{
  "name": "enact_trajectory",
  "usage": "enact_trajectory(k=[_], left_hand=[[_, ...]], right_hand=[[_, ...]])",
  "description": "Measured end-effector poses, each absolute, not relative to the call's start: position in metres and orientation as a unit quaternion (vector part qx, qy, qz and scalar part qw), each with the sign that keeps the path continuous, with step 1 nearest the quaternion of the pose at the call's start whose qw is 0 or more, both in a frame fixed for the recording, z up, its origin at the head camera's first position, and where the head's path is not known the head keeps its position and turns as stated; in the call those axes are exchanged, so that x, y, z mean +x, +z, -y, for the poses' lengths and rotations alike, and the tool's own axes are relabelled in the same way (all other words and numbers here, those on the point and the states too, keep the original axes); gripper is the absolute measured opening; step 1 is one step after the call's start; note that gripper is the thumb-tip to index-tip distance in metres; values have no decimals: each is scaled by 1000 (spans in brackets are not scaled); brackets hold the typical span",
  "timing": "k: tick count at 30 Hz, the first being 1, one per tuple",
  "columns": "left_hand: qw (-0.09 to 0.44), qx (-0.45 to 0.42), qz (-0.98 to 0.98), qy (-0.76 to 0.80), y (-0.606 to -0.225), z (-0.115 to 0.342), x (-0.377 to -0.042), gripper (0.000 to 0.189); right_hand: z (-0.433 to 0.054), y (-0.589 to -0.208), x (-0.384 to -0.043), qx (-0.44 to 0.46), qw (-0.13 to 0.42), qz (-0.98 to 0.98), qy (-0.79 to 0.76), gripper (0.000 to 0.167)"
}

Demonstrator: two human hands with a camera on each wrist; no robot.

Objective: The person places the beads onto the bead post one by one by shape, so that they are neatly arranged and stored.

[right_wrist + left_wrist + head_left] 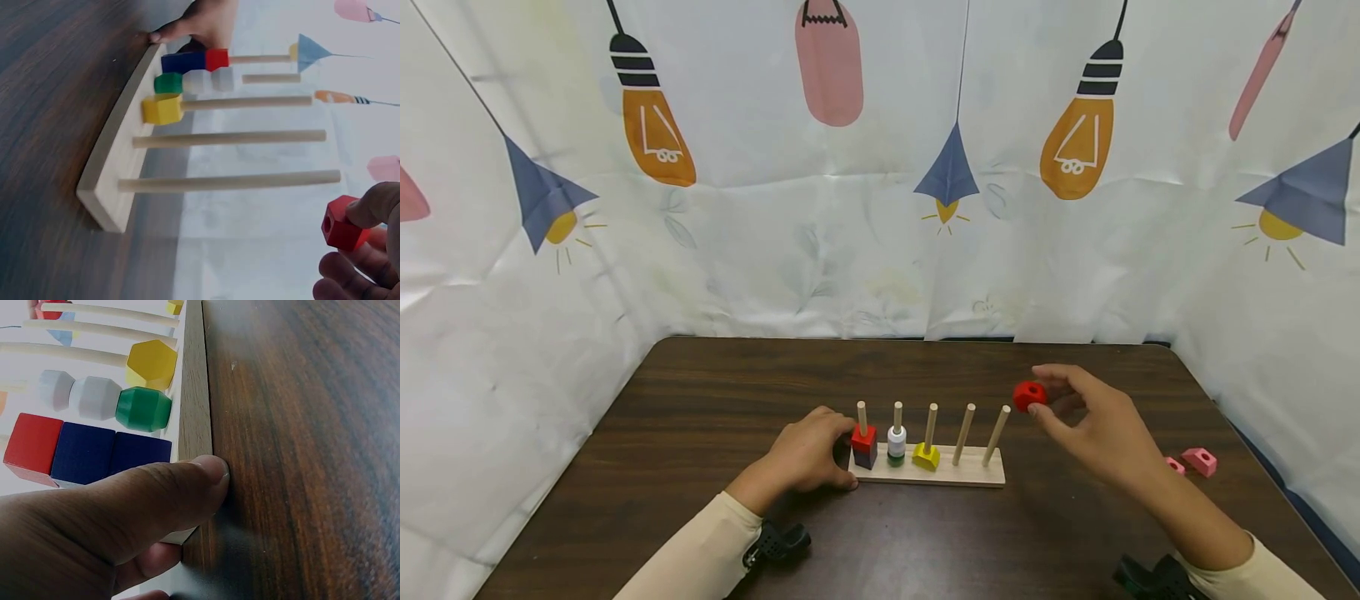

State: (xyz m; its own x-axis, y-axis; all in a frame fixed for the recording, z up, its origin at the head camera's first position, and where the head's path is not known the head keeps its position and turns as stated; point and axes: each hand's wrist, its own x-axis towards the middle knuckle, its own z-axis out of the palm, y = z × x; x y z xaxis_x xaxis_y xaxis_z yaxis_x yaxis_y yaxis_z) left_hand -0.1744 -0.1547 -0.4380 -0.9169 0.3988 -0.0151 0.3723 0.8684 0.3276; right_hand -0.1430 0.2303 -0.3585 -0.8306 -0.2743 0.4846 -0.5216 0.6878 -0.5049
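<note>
A wooden peg board (928, 475) with several upright pegs stands on the table. My left hand (808, 450) grips its left end, the thumb (194, 481) along the front edge. On the leftmost peg a red cube (34, 445) sits above two dark blue cubes (87, 453). Beside it, two white beads (95, 398) rest over a green bead (144, 408), and the third peg carries a yellow block (926, 457). The two pegs on the right are bare. Between thumb and fingers, my right hand (1093, 425) pinches a red bead (342, 225) with a hole, held up right of the last peg.
Two pink blocks (1200, 461) lie on the dark wooden table (760, 375) at the right, one partly hidden behind my right forearm. A white curtain (880, 275) printed with lamps hangs behind and around the table's far edge.
</note>
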Motion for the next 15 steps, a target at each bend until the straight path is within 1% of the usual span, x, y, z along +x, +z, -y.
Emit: enact_trajectory(k=[7,15], left_hand=[[40,201,-965,164,-438,155,-174,65],[38,203,-964,166,-438,155,-174,65]], right_hand=[[-220,-353,-142,238,208,886,339,52],[-208,-350,-140,259,208,872,358,52]])
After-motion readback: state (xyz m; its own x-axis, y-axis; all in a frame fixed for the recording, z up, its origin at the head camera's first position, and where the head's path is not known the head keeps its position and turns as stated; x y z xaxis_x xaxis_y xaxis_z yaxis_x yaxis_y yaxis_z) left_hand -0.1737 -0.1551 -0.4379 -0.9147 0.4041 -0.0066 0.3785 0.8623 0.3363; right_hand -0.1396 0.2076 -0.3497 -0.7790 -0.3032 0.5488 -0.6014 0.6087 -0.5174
